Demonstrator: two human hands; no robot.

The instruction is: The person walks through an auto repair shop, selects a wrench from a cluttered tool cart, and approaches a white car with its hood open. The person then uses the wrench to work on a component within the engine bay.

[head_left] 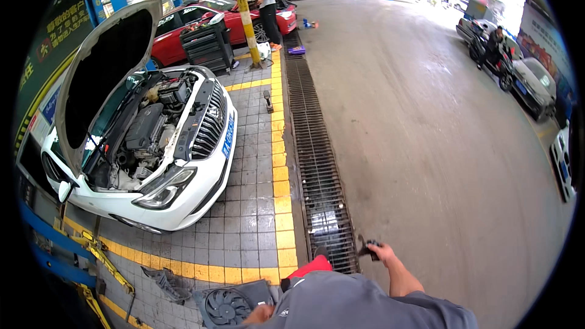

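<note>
At the lower right, my right hand (384, 252) is out to my side, over the edge of the drain grate. Its fingers are closed around a small black object (368, 247) whose kind I cannot make out. My left hand (261, 314) shows low in front of me, partly covered by my grey shirt, with its fingers mostly hidden. Beside it is a black radiator fan (226, 306) in its square shroud. The hand overlaps the shroud's edge, but whether it touches it I cannot tell. A black plastic car part (166, 284) lies on the tiles left of the fan.
A white car (207, 173) stands at left, hood up, engine exposed. Blue-and-yellow lift arms (100, 256) reach in lower left. A metal drain grate (309, 140) runs ahead beside a yellow line. Beyond are a black tool cart (207, 45), a yellow-white post (245, 18), a red car and a person (265, 6).
</note>
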